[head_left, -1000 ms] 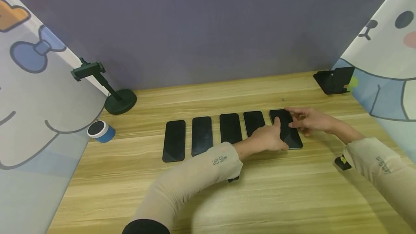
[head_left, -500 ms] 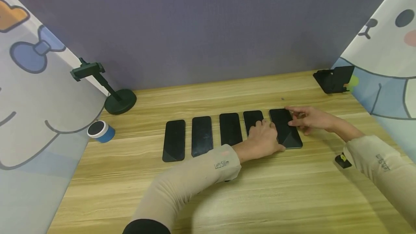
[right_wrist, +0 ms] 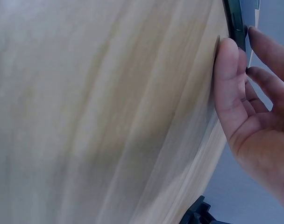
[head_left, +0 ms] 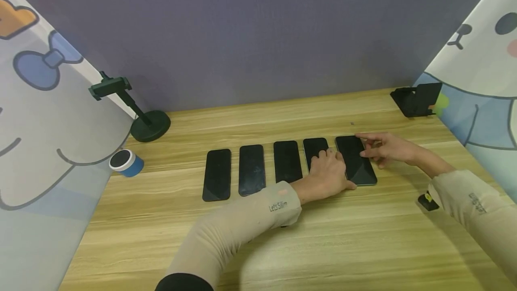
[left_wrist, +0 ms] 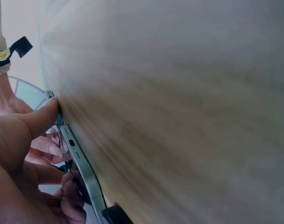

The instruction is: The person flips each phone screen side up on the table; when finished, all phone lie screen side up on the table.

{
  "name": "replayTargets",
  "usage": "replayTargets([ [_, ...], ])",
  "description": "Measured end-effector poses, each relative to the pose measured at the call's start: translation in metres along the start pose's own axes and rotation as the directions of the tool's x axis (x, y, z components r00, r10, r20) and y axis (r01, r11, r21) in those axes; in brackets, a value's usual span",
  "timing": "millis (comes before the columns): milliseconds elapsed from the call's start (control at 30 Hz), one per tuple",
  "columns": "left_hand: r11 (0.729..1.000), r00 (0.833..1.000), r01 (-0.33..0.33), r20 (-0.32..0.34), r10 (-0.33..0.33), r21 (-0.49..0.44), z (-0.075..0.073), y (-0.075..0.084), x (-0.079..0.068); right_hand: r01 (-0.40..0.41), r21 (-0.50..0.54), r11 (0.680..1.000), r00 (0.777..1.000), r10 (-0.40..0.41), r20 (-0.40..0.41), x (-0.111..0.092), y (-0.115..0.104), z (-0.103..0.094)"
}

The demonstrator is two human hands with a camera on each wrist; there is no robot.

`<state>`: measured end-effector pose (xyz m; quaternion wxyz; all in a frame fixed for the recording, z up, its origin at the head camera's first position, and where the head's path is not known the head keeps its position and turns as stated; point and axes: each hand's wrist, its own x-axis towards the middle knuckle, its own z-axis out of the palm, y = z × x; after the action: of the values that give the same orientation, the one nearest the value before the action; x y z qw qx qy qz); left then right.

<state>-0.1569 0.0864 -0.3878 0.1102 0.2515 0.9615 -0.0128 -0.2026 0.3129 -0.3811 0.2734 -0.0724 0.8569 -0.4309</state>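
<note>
Several black-screened smartphones lie in a row on the wooden table. My left hand (head_left: 326, 174) lies over the lower part of the fourth phone (head_left: 314, 147), hiding much of it. Its thumb reaches the lower left corner of the fifth phone (head_left: 355, 160), the rightmost one. In the left wrist view the fourth phone's bottom edge with its port (left_wrist: 81, 156) runs beside my bent fingers. My right hand (head_left: 389, 149) touches the fifth phone, index finger extended to its top right corner and thumb by its right side. The right wrist view shows those fingers at the phone's edge (right_wrist: 234, 23).
Farther left lie three phones: the first (head_left: 216, 175), second (head_left: 251, 169) and third (head_left: 287, 160). A dark green phone stand (head_left: 149, 125) and a blue-and-white tub (head_left: 126, 163) are at left. A black folding stand (head_left: 416, 99) sits back right; a small black object (head_left: 428, 201) lies near the right sleeve.
My left hand has drawn its index finger back from the fifth phone, and its fingers now rest over the fourth phone. The right hand has stayed at the fifth phone.
</note>
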Motion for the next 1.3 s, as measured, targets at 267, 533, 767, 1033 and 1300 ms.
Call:
replayTargets([
  [267,1.0,1.0,0.015,0.008,-0.015,0.001,-0.0007,0.0004,0.0023,-0.01,0.018,1.0,0.999,0.009,0.034,0.0016,-0.002,-0.0015],
  [533,1.0,0.999,0.03,0.03,-0.03,0.003,-0.0016,0.0012,0.004,-0.028,0.004,1.0,0.999,0.028,0.039,0.0047,0.0012,-0.0022],
  [767,1.0,0.999,0.016,0.037,-0.016,0.006,-0.0037,0.0005,0.004,-0.038,-0.007,0.999,0.999,0.038,0.034,0.0058,0.0016,-0.003],
  [1033,1.0,0.999,0.01,0.037,-0.01,0.009,-0.004,0.0005,0.0045,-0.044,-0.013,0.999,0.999,0.044,0.019,0.005,0.0003,-0.0025],
  [1300,1.0,0.999,0.006,0.031,-0.007,0.01,-0.0036,0.0008,0.0048,-0.045,-0.001,0.999,0.999,0.045,0.023,0.0054,0.0006,-0.0027],
])
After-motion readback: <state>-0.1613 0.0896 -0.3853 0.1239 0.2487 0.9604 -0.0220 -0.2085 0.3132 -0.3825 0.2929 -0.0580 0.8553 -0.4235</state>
